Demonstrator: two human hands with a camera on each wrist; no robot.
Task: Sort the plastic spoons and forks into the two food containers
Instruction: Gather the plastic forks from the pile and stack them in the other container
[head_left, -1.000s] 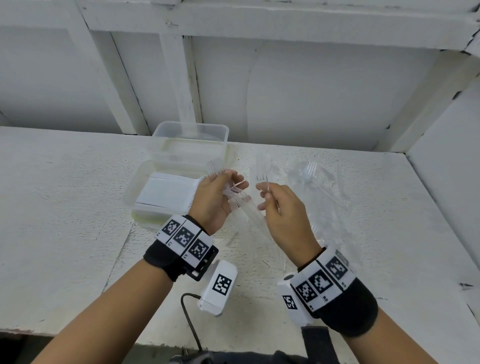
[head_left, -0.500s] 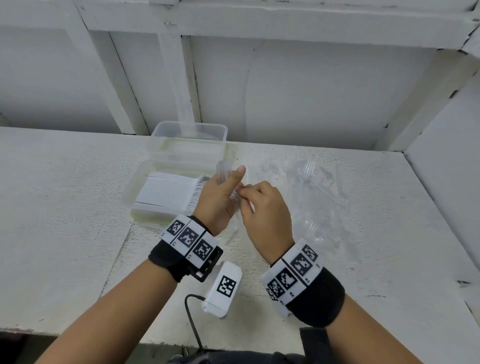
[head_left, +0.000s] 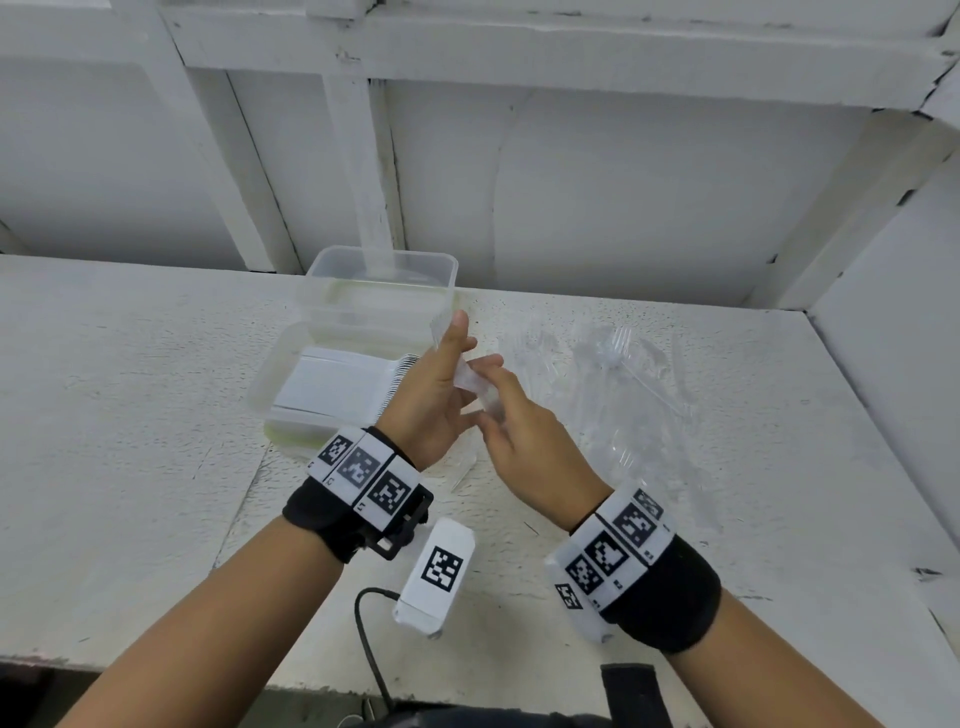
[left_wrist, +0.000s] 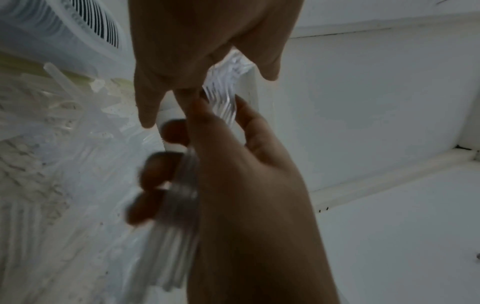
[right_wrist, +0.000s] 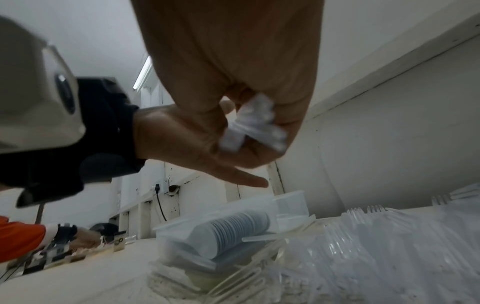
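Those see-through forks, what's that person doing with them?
The person is sorting plastic cutlery. The left hand holds a bunch of clear forks upright, and the right hand touches the same bunch. More loose forks lie on the white table. The near container holds stacked white spoons; what the far container holds is unclear.

The left hand fills the lower middle of the frame, its fingers curled around a bunch of clear plastic forks whose tines stick up past the thumb. The right hand comes down from above, fingertips meeting the left hand at the tines. At left, loose clear cutlery lies heaped on the white surface. A stack of white spoons sits at upper left.
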